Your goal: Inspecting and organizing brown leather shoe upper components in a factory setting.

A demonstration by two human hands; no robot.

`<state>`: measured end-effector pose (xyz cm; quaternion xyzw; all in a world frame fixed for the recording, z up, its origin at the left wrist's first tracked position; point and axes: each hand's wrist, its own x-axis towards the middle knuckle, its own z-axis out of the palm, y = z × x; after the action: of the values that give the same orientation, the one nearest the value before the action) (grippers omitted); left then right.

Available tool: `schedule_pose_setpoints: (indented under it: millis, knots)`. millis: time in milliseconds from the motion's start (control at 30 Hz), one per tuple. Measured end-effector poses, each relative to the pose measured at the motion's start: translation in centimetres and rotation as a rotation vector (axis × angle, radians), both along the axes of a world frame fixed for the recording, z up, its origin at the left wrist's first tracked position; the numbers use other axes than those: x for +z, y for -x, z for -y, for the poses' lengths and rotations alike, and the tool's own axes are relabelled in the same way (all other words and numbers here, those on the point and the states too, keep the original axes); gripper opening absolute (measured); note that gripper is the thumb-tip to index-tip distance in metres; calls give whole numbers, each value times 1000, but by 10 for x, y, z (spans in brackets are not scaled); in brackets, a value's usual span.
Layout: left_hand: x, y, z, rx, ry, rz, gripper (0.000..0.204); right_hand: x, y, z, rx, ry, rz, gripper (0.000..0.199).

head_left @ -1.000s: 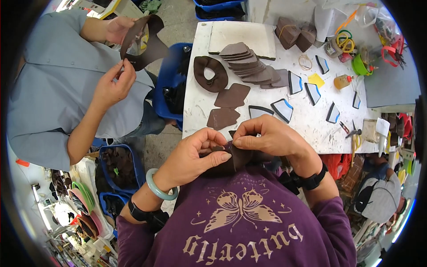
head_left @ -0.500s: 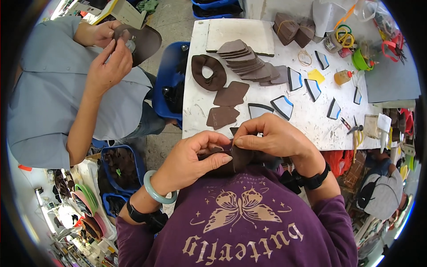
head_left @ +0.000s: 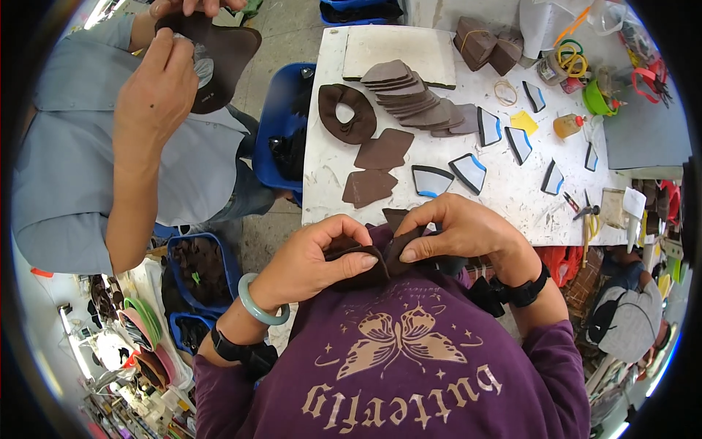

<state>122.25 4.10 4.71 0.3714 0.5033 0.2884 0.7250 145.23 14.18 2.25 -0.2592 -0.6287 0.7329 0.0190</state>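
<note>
Close to my chest, at the table's front edge, a dark brown fabric piece [head_left: 376, 265] is held between both hands. My left hand [head_left: 322, 256] pinches its left part between thumb and fingers. On the right part, the thumb and fingers of my right hand [head_left: 461, 233] are closed too. A fold or seam runs between the two grips, and the lower layers are partly hidden by my hands. Just beyond lie two flat brown panels [head_left: 385, 148] and a brown fabric ring [head_left: 346, 114]. Nearby is a fanned stack of brown panels [head_left: 409, 95].
Several light-grey pieces with black and blue edges [head_left: 468, 173] lie on the white table [head_left: 325, 208]. A small bottle [head_left: 567, 126], pliers [head_left: 570, 203] and jars stand or lie to the right. At left, a person [head_left: 146, 117] handles a brown piece beside a blue bin [head_left: 267, 157].
My hands have moved slightly apart, and the brown piece shows a wider fold between them. The other person's hands and brown piece have moved up.
</note>
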Motion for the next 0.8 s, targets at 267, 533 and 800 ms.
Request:
schedule_pose_setpoints:
  millis: [267, 533, 800]
  knots:
    - [2, -1, 1, -185, -248, -85, 19, 2, 9, 3, 32, 47, 209, 24]
    - [4, -9, 2, -4, -86, -51, 32, 7, 10, 3, 42, 134, 109, 22]
    - [9, -9, -2, -47, -45, -38, 35, 10, 10, 4, 60, 135, 98, 22]
